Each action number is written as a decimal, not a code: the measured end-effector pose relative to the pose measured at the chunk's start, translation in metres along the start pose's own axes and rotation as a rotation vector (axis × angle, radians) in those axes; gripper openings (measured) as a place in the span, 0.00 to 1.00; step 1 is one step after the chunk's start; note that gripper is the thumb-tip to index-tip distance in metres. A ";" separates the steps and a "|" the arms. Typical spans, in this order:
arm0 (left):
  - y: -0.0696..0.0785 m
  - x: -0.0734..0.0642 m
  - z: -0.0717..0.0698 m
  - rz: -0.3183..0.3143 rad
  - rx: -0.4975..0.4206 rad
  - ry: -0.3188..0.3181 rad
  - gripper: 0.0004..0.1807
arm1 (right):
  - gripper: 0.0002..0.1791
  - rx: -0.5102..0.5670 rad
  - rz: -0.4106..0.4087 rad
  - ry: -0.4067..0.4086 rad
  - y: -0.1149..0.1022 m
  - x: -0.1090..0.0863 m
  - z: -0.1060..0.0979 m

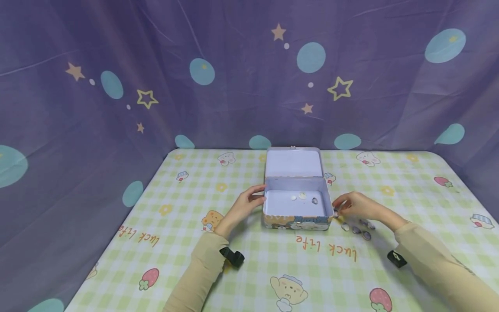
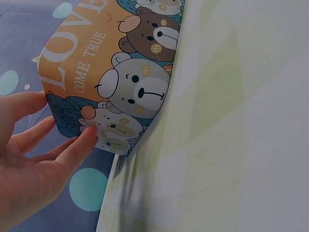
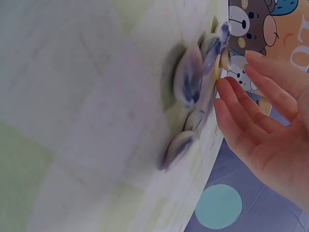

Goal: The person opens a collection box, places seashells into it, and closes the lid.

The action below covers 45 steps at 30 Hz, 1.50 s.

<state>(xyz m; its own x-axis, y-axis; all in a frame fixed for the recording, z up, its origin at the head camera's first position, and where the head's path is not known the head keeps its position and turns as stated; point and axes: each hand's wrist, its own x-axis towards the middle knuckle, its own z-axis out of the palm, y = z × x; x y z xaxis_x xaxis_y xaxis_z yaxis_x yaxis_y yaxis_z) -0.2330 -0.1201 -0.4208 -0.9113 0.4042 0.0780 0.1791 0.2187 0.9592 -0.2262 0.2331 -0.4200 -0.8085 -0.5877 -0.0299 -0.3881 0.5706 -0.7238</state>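
A small tin box (image 1: pixel 298 223) with its lid raised stands in the middle of the table, a few shells (image 1: pixel 302 196) on its white floor. My left hand (image 1: pixel 246 203) touches the box's left side; in the left wrist view its fingers (image 2: pixel 79 147) reach along the bear-printed wall without curling round it. Just right of the box, my right hand (image 1: pixel 358 205) hovers low, fingertips close beside a shell (image 1: pixel 336 213). The right wrist view shows that hand's fingers (image 3: pixel 241 104) loosely extended, nothing gripped. Several purple-and-white shells (image 3: pixel 188 77) lie on the cloth near it.
A green-and-white checked tablecloth (image 1: pixel 249 268) with printed cartoons covers the table. Behind and to the left hangs a purple curtain (image 1: pixel 241 112) with stars and blue dots. The raised lid (image 1: pixel 294 162) leans back at the box's far side.
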 end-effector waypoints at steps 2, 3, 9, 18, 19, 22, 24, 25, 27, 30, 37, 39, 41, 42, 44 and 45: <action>0.002 -0.001 0.000 -0.009 -0.010 -0.004 0.24 | 0.15 0.005 0.002 -0.004 0.001 0.001 0.001; 0.005 -0.002 0.000 -0.008 -0.011 -0.007 0.24 | 0.15 0.005 0.005 -0.005 0.002 0.001 0.001; 0.026 -0.009 0.001 -0.015 0.005 -0.025 0.24 | 0.15 -0.001 0.017 0.000 0.003 0.004 0.004; 0.029 -0.011 0.001 -0.007 0.010 -0.026 0.24 | 0.13 0.008 -0.007 -0.002 -0.002 0.005 0.006; 0.029 -0.011 0.001 -0.008 0.009 -0.025 0.24 | 0.13 0.007 -0.006 -0.001 -0.002 0.005 0.006; 0.029 -0.011 0.001 -0.011 0.005 -0.021 0.24 | 0.12 0.000 -0.003 0.003 0.000 0.006 0.006; 0.029 -0.011 0.002 -0.011 0.002 -0.020 0.24 | 0.11 -0.006 -0.002 0.006 0.001 0.007 0.007; 0.029 -0.011 0.002 -0.011 0.002 -0.020 0.24 | 0.11 -0.008 -0.001 0.007 0.001 0.007 0.007; 0.029 -0.011 0.002 -0.009 0.001 -0.019 0.24 | 0.10 -0.009 0.002 0.007 0.001 0.007 0.007; 0.028 -0.011 0.002 -0.006 0.006 -0.021 0.24 | 0.10 -0.010 0.001 0.006 0.002 0.007 0.008; 0.030 -0.012 0.002 -0.001 0.012 -0.016 0.24 | 0.09 -0.022 -0.026 0.007 -0.002 0.006 0.008; 0.031 -0.012 0.002 -0.002 0.012 -0.015 0.24 | 0.09 -0.007 -0.039 0.006 -0.001 0.006 0.008; 0.031 -0.012 0.003 0.001 0.018 -0.013 0.24 | 0.09 0.019 -0.075 0.005 0.001 0.006 0.008; 0.031 -0.012 0.002 0.001 0.019 -0.013 0.24 | 0.08 0.030 -0.096 0.006 0.002 0.007 0.008; 0.030 -0.012 0.002 0.003 0.017 -0.014 0.24 | 0.07 0.068 -0.168 0.002 0.011 0.008 0.009; 0.029 -0.011 0.002 0.006 0.012 -0.014 0.24 | 0.07 0.077 -0.186 -0.002 0.013 0.009 0.009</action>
<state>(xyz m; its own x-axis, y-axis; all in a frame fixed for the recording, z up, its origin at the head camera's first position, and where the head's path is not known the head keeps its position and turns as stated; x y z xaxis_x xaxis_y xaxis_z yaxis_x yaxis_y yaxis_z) -0.2169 -0.1164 -0.3947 -0.9048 0.4181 0.0802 0.1894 0.2267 0.9554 -0.2343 0.2301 -0.4360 -0.7248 -0.6804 0.1079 -0.4956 0.4062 -0.7678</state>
